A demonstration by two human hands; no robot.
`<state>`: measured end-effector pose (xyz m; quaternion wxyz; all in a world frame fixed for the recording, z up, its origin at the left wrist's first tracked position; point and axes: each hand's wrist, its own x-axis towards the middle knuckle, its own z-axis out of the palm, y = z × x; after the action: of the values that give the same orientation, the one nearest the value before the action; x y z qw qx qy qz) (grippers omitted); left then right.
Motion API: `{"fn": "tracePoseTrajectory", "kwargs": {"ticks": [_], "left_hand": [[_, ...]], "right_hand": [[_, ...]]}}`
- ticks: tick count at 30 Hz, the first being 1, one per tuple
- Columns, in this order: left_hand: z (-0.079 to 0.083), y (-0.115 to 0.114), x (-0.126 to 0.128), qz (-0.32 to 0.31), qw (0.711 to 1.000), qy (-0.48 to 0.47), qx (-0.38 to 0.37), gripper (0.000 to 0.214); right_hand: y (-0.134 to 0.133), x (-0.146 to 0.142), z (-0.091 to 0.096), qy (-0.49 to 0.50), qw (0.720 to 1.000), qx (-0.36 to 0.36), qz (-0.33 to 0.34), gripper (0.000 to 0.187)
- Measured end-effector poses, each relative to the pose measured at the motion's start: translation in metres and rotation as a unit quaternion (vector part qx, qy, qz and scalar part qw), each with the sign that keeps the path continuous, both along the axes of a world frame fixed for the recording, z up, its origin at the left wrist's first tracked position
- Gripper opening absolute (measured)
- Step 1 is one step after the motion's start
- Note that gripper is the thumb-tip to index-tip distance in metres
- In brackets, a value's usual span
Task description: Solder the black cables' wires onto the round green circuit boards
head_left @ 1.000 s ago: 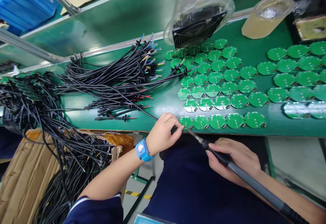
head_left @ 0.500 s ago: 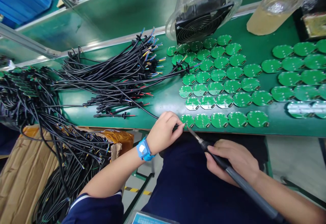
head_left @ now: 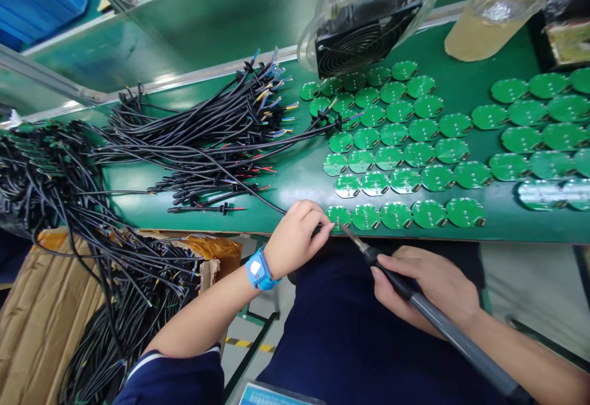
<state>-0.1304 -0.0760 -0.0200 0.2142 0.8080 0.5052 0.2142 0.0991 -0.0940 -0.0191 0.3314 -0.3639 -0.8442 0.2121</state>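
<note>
My left hand (head_left: 299,231), with a blue band at the wrist, is closed in a pinch on the end of a black cable (head_left: 270,204). Its fingertips are at the left edge of a round green circuit board (head_left: 338,216), the first of the front row. My right hand (head_left: 426,285) is wrapped around the dark grip of a soldering iron (head_left: 442,319). The iron's metal tip (head_left: 349,233) points up and left, at the board's lower edge near my left fingertips. Whether the tip touches the board or a wire, I cannot tell.
Rows of round green boards (head_left: 426,154) cover the bench's right part. Bundled black cables (head_left: 198,116) with bare coloured wire ends lie left. A fan in a clear hood (head_left: 369,36) hangs over the back, beside a plastic cup (head_left: 493,21). A cardboard box (head_left: 50,313) of cables stands lower left.
The soldering iron and my right hand have shifted very slightly to the right. My left hand keeps its pinch at the same board; the whole view has moved a little.
</note>
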Motion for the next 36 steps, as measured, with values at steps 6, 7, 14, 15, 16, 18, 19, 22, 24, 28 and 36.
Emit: {"fn": "tracePoseTrajectory", "kwargs": {"ticks": [6, 7, 14, 15, 16, 18, 19, 22, 24, 28, 36], "left_hand": [[0.002, 0.003, 0.000, -0.005, 1.000, -0.010, -0.008, 0.006], [0.002, 0.003, 0.000, -0.002, 1.000, -0.014, -0.008, 0.006], [0.003, 0.004, 0.004, 0.035, 0.998, -0.043, -0.018, 0.007], [0.003, 0.004, 0.005, 0.038, 0.998, -0.045, -0.022, 0.007], [0.004, 0.004, 0.005, 0.042, 0.998, -0.046, -0.025, 0.006], [0.004, 0.005, 0.005, 0.046, 0.997, -0.049, -0.030, 0.006], [0.005, 0.005, 0.006, 0.048, 0.997, -0.050, -0.031, 0.006], [0.006, 0.005, 0.006, 0.053, 0.997, -0.053, -0.036, 0.007], [0.006, 0.005, 0.006, 0.054, 0.996, -0.053, -0.042, 0.007], [0.009, 0.006, 0.007, 0.052, 0.996, -0.047, -0.060, 0.006], [0.012, 0.009, 0.006, 0.048, 0.994, -0.038, -0.092, 0.007]], "right_hand": [[-0.004, -0.005, 0.000, -0.021, 0.999, 0.029, 0.001, 0.023], [-0.005, -0.006, 0.001, -0.014, 0.999, 0.047, -0.001, 0.025], [-0.004, -0.007, 0.005, -0.023, 0.998, 0.059, 0.009, 0.030], [-0.004, -0.008, 0.005, -0.019, 0.998, 0.060, 0.007, 0.030], [-0.004, -0.008, 0.006, -0.014, 0.998, 0.065, 0.007, 0.031], [-0.004, -0.009, 0.006, -0.007, 0.997, 0.076, 0.014, 0.030], [-0.004, -0.010, 0.006, -0.008, 0.997, 0.077, 0.022, 0.029], [-0.005, -0.010, 0.005, -0.014, 0.997, 0.070, 0.032, 0.025], [-0.004, -0.009, 0.006, -0.012, 0.998, 0.055, 0.019, 0.024], [0.000, -0.005, 0.012, 0.006, 0.999, 0.036, -0.038, 0.018], [0.008, -0.008, 0.011, 0.023, 0.997, 0.051, -0.055, 0.019]]}}
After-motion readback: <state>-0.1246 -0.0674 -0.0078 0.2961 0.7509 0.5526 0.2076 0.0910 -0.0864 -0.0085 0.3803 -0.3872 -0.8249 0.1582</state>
